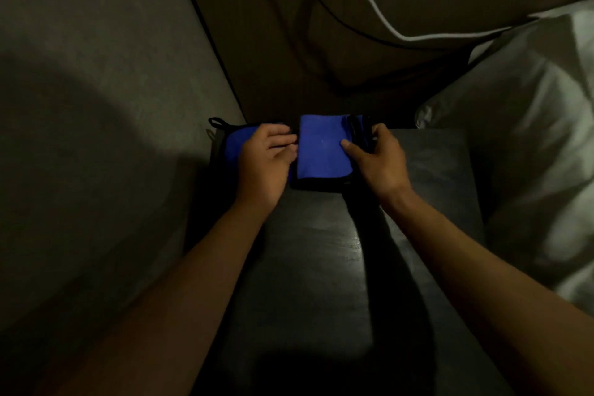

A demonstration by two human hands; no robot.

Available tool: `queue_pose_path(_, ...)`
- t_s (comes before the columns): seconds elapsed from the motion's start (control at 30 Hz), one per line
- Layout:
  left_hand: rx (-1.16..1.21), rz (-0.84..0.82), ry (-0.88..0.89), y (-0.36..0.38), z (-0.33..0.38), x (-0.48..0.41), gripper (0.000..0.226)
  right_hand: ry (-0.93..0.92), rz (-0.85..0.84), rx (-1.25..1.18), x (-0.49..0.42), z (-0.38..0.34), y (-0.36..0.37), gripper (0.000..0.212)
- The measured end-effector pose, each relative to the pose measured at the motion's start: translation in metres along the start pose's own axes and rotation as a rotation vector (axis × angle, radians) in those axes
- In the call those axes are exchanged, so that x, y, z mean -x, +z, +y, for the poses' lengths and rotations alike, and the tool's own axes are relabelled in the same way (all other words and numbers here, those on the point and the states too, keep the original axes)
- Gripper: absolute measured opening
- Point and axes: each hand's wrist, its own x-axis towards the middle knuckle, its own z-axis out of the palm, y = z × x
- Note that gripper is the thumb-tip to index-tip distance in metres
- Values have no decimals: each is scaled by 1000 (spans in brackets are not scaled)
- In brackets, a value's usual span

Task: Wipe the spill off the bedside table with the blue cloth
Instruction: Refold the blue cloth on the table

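I judge the wiping itself as not yet begun, or at most between passes: the blue cloth (321,151) lies at the far edge of the table (308,292), partly folded, with one blue flap turned over the middle and its black edging showing along the near and right sides. Its left end reaches the table's far-left corner, next to the grey wall (96,80). Nearer to me, on the dark tabletop, I see a faint wet-looking glint (355,238) (in this dim light I cannot say whether it is the spill or just a reflection). If it is the spill, it sits apart from the cloth and has not been touched, so the whole stroke across the surface is left to do. The fold looks to me like preparation, making a pad to wipe with.

My left hand (266,159) rests on the left part of the cloth, fingers bent, their tips at the left edge of the folded flap; I cannot tell whether they pinch that edge or only press on it. My right hand (381,159) has hold of the cloth's right end: the thumb lies flat on top of the blue flap and the fingers curl round the black-trimmed edge behind it.

To the right of the table lies pale bedding (530,125), and a white cable (369,1) runs down behind.
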Motion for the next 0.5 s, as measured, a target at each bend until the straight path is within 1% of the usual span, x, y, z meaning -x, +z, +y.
queue_pose_path(0.1,-282,79,201,-3,-11,14,25,-67,53,142,-2,11,7,35)
queue_pose_path(0.17,-461,62,343,-7,-22,25,33,-97,62,199,0,17,10,44)
queue_pose_path(0.23,-649,5,418,-15,-36,31,45,-121,57,252,-2,18,10,46)
queue_pose_path(0.3,-905,-36,429,-24,-51,33,56,-136,63,320,-6,15,10,50)
queue_pose_path(0.37,-1120,-48,372,-31,-63,33,63,-147,142,480,-9,14,10,65)
queue_pose_path(0.43,-1217,-21,292,-37,-72,34,66,-232,272,733,-6,13,11,83)
queue_pose_path(0.47,-1240,-7,270,-39,-76,35,67,-313,303,815,-3,12,14,87)
queue_pose_path(0.5,-1257,-5,258,-42,-78,35,68,-391,283,859,0,11,19,86)
